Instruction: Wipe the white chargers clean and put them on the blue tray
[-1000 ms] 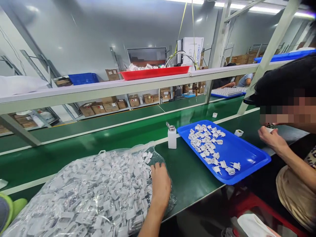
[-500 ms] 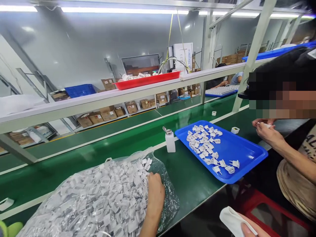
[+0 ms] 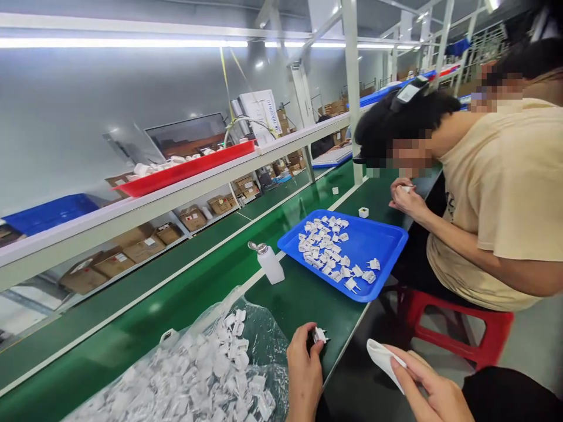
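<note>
The tilted lettering on the white panel (image 3: 260, 116) at the back appears to read "ULTRASONIC", though its smaller marks are too blurred to read; the cartons (image 3: 144, 248) below the shelf (image 3: 193, 183) bear small labels, also unreadable; the dark print on the co-worker's shirt (image 3: 519, 176) is mostly hidden.

A clear bag (image 3: 264, 337) full of white parts (image 3: 193, 375) spreads over the green bench (image 3: 285, 302), its loose edge close beside the left hand (image 3: 304, 372); the white bottle (image 3: 271, 266), its metal lid tipped open, stands between the bag and the blue tray (image 3: 382, 243), just beside the tray's near left corner; white pronged pieces (image 3: 323, 246) lie in the tray, mostly towards its left side; a small white housing (image 3: 363, 212) sits just beyond its rim; a red tray (image 3: 189, 169) of white parts rests on the shelf; a red stool (image 3: 461, 328) is under the co-worker.

The left hand pinches a white plug piece (image 3: 320, 336) between thumb and fingers, over the bench near its front edge; the prongs point right and slightly down in the view, but the fingers cover too much of the body to tell its long axis; the right hand (image 3: 435, 387) grips a white cloth (image 3: 386, 361) between thumb and fingers, the cloth's long axis slanting from upper left to lower right, its rounded end at upper left.
</note>
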A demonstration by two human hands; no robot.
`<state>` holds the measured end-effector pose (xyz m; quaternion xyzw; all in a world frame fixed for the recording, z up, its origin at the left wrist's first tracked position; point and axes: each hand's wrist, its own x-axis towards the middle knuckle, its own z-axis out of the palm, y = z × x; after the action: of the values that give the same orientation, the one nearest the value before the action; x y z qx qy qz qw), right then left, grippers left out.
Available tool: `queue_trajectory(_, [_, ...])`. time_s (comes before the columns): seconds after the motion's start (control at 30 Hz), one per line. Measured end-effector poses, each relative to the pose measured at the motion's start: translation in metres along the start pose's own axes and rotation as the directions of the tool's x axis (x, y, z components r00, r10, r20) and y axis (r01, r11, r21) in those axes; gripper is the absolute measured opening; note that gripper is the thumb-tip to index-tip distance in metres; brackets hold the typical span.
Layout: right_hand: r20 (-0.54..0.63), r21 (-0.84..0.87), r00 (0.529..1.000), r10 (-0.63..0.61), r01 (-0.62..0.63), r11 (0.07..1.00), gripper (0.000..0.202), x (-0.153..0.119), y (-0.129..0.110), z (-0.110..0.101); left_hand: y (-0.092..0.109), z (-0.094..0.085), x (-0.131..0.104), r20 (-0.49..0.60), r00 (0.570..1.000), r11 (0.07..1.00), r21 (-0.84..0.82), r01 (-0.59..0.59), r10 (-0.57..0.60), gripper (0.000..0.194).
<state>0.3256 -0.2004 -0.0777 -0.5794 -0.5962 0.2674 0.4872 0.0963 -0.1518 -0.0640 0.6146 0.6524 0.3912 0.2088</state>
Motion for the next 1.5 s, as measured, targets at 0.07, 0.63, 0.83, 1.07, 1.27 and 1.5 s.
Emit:
queue_trajectory(0.07, [-0.038,-0.088,0.999,-0.037,0.033,0.996,0.038,0.003,-0.004,0.007,-0.004,-0.001,-0.003,0.011,1.000,1.000,-0.003,0.006,-0.006,0.031])
queue_trajectory(0.63, [0.282,0.093,0.851,-0.444,0.436,0.895,0.068,0.004,0.005,0.107,-0.015,0.003,-0.005,0.020,0.998,0.998,-0.007,-0.061,0.061,0.037])
queue_trajectory(0.83, [0.518,0.006,0.813,-0.265,0.307,0.952,0.051,0.033,-0.017,0.094,-0.011,0.001,-0.002,0.026,0.995,0.995,0.021,-0.097,0.096,0.028])
queue_trajectory(1.07, [0.543,-0.035,0.812,-0.212,0.275,0.961,0.043,0.059,-0.027,0.088,-0.023,0.010,0.002,-0.022,0.992,0.992,0.044,-0.120,0.121,0.027])
queue_trajectory(1.27, [0.553,-0.005,0.794,-0.253,0.306,0.952,0.033,0.076,-0.027,0.082,-0.027,0.010,0.001,-0.008,0.991,0.989,0.065,-0.129,0.130,0.027])
queue_trajectory(1.5, [0.519,0.021,0.803,-0.295,0.333,0.943,0.046,0.046,-0.023,0.078,-0.021,0.008,0.001,0.003,0.994,0.993,0.061,-0.105,0.105,0.028])
